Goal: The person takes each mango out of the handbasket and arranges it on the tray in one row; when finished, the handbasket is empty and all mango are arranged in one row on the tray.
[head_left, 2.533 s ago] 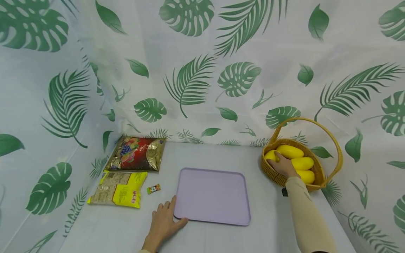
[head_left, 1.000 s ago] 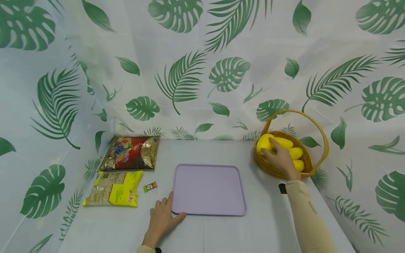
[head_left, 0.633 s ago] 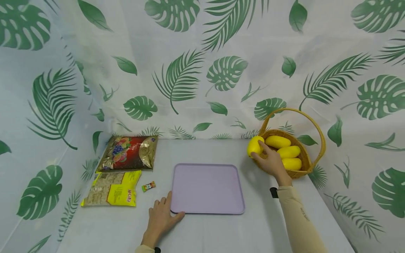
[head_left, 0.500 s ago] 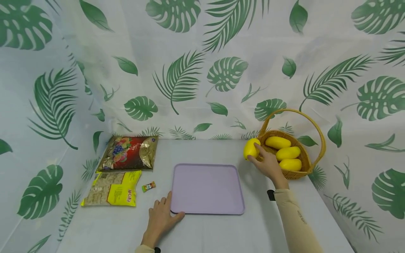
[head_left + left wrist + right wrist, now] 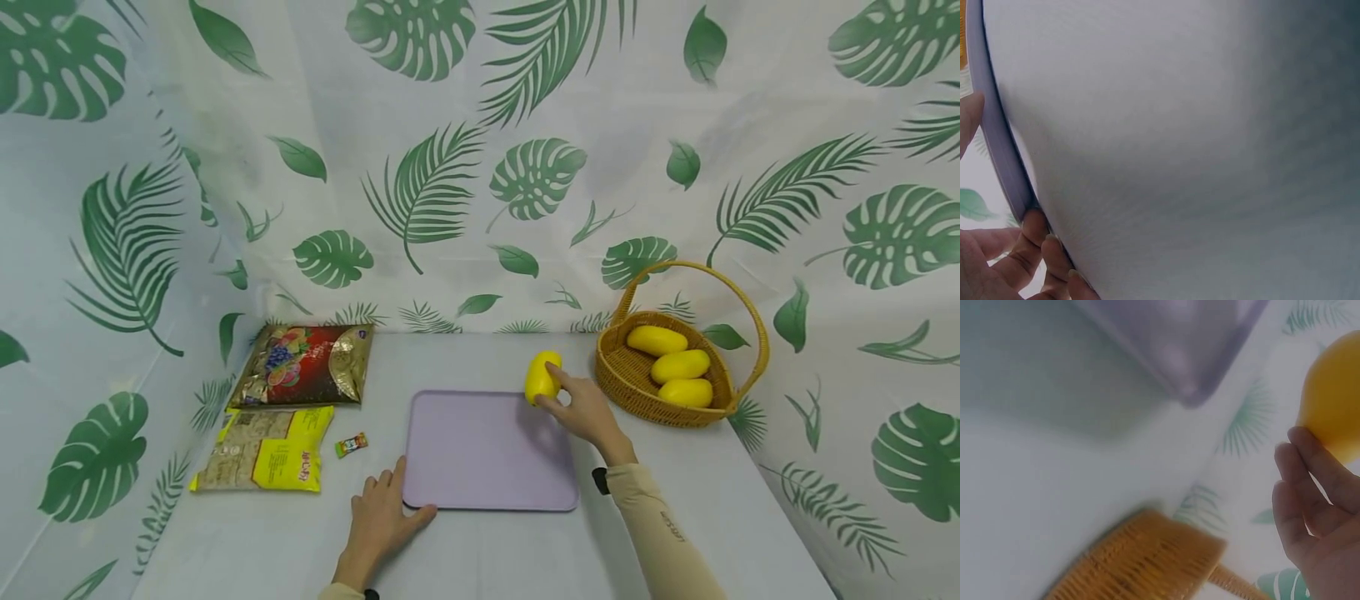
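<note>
My right hand (image 5: 588, 412) pinches a yellow mango-like fruit (image 5: 542, 379) between thumb and fingers, above the back right corner of the lilac tray (image 5: 487, 454). The fruit (image 5: 1335, 394) also shows at the right edge of the right wrist view, against the fingertips of the hand (image 5: 1329, 519). At the tray's front left corner, my left hand (image 5: 378, 521) rests with fingers spread, thumb at the front edge. The left wrist view has that hand's fingers (image 5: 1035, 228) touching the tray rim (image 5: 1000, 137). Several similar yellow fruits (image 5: 680, 365) lie in the wicker basket (image 5: 637, 398).
A red and gold bag (image 5: 303, 365) lies at the back left, with a yellow bag (image 5: 266, 450) in front of it. A small wrapped snack (image 5: 351, 444) sits between the yellow bag and the tray. The basket's tall handle (image 5: 757, 317) arches up at the right; leaf-printed cloth stands behind.
My right hand has taken hold of one fruit, lifted it out of the basket and carried it left to above the tray's corner. My left hand has stayed at the tray.
</note>
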Available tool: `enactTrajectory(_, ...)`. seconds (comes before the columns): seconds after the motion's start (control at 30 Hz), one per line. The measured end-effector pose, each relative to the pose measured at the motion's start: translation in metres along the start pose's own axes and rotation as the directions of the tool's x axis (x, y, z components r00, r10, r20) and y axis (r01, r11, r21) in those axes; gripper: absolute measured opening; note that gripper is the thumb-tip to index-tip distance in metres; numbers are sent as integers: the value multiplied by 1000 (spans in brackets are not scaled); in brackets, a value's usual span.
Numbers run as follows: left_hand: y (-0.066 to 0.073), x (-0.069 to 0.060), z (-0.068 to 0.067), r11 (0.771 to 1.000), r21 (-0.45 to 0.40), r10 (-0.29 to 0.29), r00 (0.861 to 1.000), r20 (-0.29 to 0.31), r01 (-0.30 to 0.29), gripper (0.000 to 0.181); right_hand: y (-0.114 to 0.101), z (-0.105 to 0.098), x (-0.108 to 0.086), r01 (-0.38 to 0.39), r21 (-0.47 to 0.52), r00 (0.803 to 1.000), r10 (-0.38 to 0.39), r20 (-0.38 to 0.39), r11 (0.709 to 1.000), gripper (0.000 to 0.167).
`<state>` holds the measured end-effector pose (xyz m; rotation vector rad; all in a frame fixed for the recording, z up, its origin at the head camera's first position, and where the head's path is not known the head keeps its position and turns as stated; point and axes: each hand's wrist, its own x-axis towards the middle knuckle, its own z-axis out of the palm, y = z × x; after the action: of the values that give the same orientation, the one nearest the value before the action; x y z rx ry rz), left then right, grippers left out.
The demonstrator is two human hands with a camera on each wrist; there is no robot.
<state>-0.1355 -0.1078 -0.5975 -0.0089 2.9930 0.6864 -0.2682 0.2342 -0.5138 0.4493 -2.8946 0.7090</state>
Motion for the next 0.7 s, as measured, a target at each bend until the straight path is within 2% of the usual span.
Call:
enactTrajectory(0.33,-2,-1,1,1000,-1,12,1000,-20,-12,99,-28,27,2,-18,16,996,16,86,1000,65)
enactTrajectory(0.5,-2,0,1,1000,-4,5,1000,-8,-5,100,-40,43,3,38,-25,995,-35,94,999,65)
enactTrajectory(0.7,-2,1,2,1000,-7,3,1000,-2,-3,100,-54,57,4,140,-93,989,-135,56,986,65)
